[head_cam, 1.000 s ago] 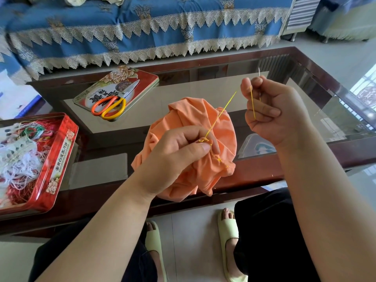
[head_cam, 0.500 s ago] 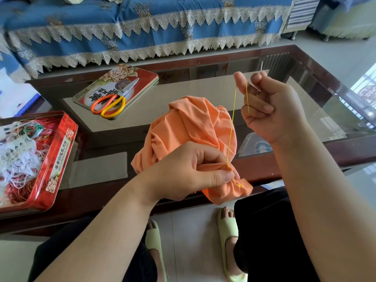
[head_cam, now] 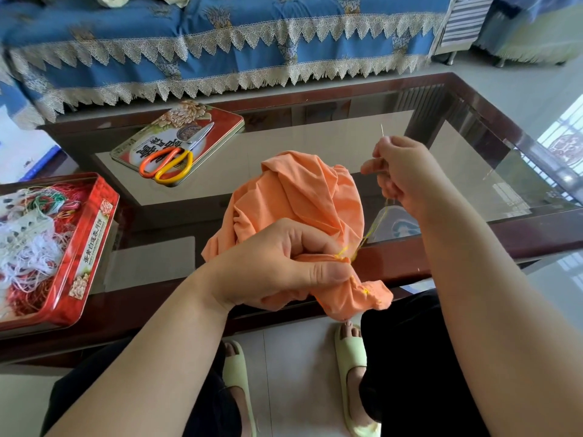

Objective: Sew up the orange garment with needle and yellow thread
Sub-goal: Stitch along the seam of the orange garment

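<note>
The orange garment is bunched over the near edge of the table. My left hand grips its lower fold, thumb pressed beside the yellow stitches. My right hand is up and to the right, pinching the needle, whose tip sticks up above the fingers. The yellow thread hangs slack in a curve from that hand down to the seam by my left thumb. More yellow stitches show on the gathered end of the cloth below my left hand.
A glass-topped wooden table carries a red tin lid with orange-and-yellow scissors on it. At the left stands an open red tin full of tangled threads. A blue lace-trimmed sofa stands behind. My feet in green slippers are below.
My left hand pulled the gripped seam down toward the table's near edge. My right hand turned and dropped a little, and the thread went from taut to a slack curve.
</note>
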